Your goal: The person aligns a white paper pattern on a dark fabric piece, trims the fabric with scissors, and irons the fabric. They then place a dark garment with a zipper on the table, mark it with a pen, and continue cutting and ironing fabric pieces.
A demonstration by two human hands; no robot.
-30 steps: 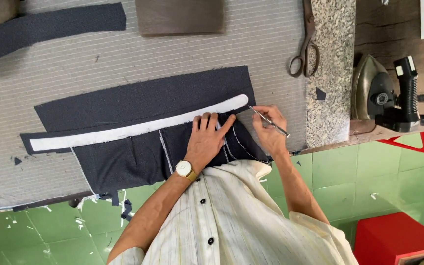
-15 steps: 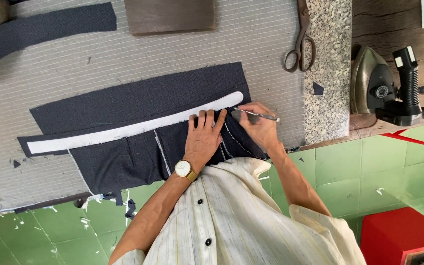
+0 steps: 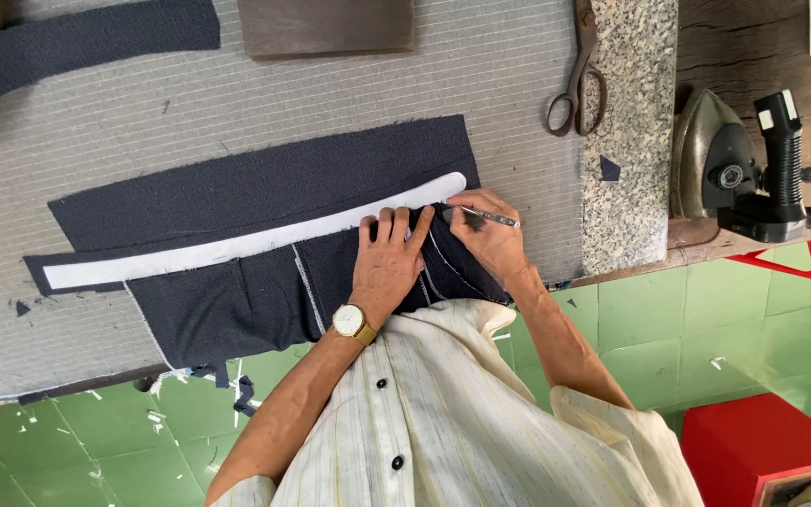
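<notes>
Ribbed grey cloth (image 3: 237, 94) covers my worktable, coarse and lined, with a speckled granite slab (image 3: 626, 113) along its 3 o'clock edge and glossy green tiles (image 3: 753, 319) beyond that.

From my head camera, dark navy fabric (image 3: 265, 188), a woven piece with frayed edges and chalk seam lines, lies spread in the middle of the cloth. Across it runs a long, curved white pattern (image 3: 237, 246), flat and stiff-looking, tapering to a rounded tip towards 3 o'clock.

My left hand (image 3: 389, 268) lies flat, fingers spread and straight, gripping nothing; it presses the fabric down with its fingertips touching the pattern's lower edge. A round gold wristwatch (image 3: 350, 321) sits at its 6 o'clock.

My right hand (image 3: 485, 237) is just beside it at 3 o'clock, fingers pinched tight around a thin metal marker (image 3: 481, 216), whose tip meets the fabric right by the pattern's rounded end.

At 12 o'clock a brown rectangular block (image 3: 326, 26) rests on the cloth, and at 10 o'clock a separate navy strip (image 3: 86, 42). Old metal scissors (image 3: 579, 80) lie at 1 o'clock, straddling cloth and granite. A heavy, domed iron (image 3: 711, 164) with a black handle stands at 3 o'clock on worn wood. My cream striped shirt (image 3: 462, 413) fills 6 o'clock.
</notes>
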